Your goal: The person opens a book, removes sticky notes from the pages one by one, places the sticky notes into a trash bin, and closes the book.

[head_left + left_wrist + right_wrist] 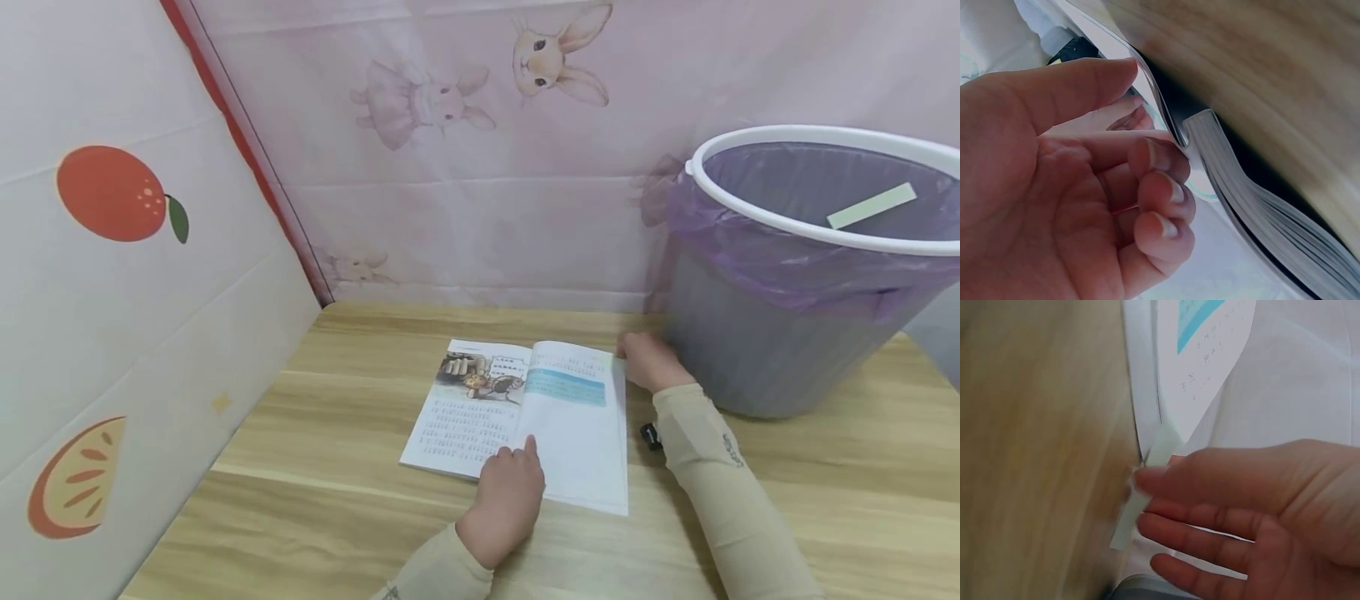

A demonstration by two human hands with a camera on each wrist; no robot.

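An open book [573,450] lies on the wooden table, with a picture and print on its left page and a blue block of text on the right one. My left hand [506,492] rests at the book's lower middle, index finger stretched along the fold. Its other fingers [1166,234] are curled and hold nothing in the left wrist view. At the right page's upper outer corner, my right hand [648,360] pinches a narrow pale green paper strip [1124,528] between thumb and index finger. The strip's upper end overlaps the page corner; whether it sticks there I cannot tell.
A grey bin [738,333] with a white rim and purple liner stands just right of my right hand. Another pale green strip [872,206] shows inside its mouth. Printed cloth walls [480,233] border the table [315,492] at the back and left.
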